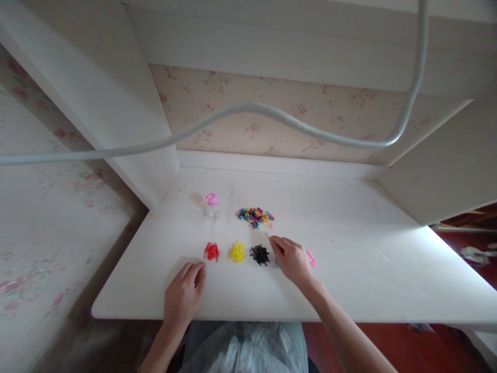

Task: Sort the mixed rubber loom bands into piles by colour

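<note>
My right hand (290,259) is pinched on a thin, small piece that pokes out past the fingertips; its exact kind is too small to make out. It hovers just right of a heap of black elastic bands (260,255) and mostly hides a blue bit (277,262) and a pink heap (311,258). Loosely curled, my left hand (184,292) rests near the table's front edge with nothing visible in it. Just above it lies a red heap of bands (212,251), with a yellow heap (236,252) to the right. Farther back is a mixed multicoloured pile (255,216).
A small clear container with a pink top (211,203) stands at the back left of the white table (349,290). A pale cable (248,108) crosses the view above the table. White panels (446,155) border the table left and right.
</note>
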`<state>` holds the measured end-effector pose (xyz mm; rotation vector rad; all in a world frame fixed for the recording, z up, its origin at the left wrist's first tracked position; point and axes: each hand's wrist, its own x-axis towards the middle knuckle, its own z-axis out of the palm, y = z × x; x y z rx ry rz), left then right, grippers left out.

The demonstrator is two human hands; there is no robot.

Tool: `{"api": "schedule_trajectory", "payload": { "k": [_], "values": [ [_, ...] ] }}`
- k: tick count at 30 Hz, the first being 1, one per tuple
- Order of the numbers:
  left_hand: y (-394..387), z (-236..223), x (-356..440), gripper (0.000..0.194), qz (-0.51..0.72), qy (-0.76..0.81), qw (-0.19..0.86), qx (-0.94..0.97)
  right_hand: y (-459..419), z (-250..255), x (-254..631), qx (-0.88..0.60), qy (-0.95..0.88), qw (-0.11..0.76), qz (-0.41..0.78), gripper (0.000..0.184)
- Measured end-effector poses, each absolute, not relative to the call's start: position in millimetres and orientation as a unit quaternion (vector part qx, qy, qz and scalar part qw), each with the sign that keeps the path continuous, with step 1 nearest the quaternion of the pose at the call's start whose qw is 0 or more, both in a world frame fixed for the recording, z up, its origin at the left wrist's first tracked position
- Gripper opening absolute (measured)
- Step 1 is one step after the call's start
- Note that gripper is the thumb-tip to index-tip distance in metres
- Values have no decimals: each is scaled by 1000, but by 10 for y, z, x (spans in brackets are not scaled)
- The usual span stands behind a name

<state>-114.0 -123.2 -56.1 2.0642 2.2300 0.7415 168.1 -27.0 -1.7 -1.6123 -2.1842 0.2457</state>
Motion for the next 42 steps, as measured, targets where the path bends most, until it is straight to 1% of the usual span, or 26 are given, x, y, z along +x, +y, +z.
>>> {"api": "schedule_trajectory", "payload": {
  "k": [5,10,19,24,29,32,36,39,42],
  "values": [
    [-1226,-551,-1135,21,234,712,8,662,-600,-174,1525,-529,-833,155,42,28],
    [-1226,-525,-1127,22,221,719,17,658,-645,-276,1474,-482,-867,121,-16,24],
    [-1228,-530,-1115,23,224,713,6,664,-720,-283,1498,-437,-890,130,-27,19],
    [-1219,-561,-1120,23,220,711,-9,668,-718,-353,1520,-450,-885,118,-34,14],
    [-1231,-561,-1112,23,217,720,6,659,-747,-344,1520,-476,-872,109,-24,14],
    [-1176,-467,-1097,23,238,730,45,638,-790,-311,1523,-488,-865,117,-11,16],
    [-972,-190,-986,23,269,718,107,633,-888,-278,1529,-517,-844,145,8,19],
    [-766,15,-784,24,250,687,132,669,-1007,-301,1570,-548,-818,170,40,23],
    [-546,109,-512,23,200,664,146,705,-1144,-391,1691,-586,-779,208,80,25]
  ]
}}
